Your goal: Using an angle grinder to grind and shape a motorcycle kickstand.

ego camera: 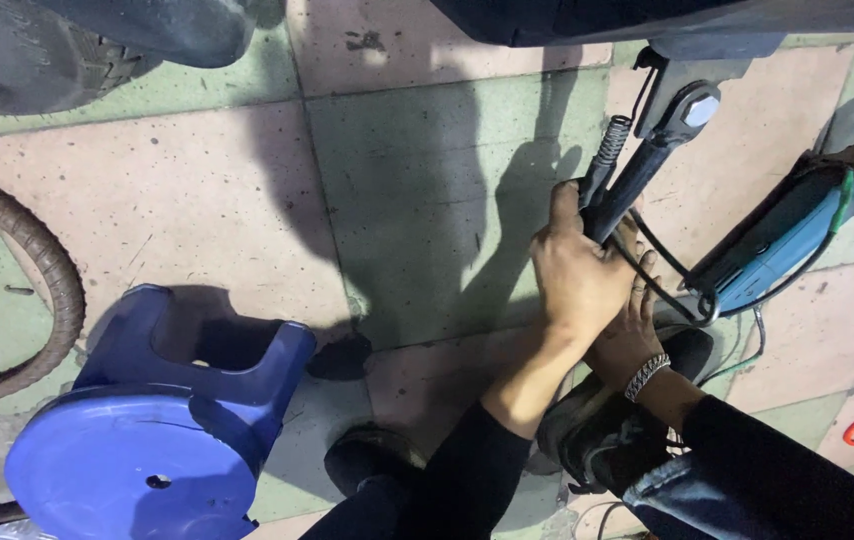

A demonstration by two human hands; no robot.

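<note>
Head view: left hand (577, 275) is clenched around the long black wrench (647, 160) low on its handle, its ring end on a bolt above; right hand (632, 325), beneath, grips it too; stiff, heavy steel, probably best held far from the bolt.

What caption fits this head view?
Both hands, left hand over right hand, grip a black wrench on a bolt, blue stool nearby.
</note>
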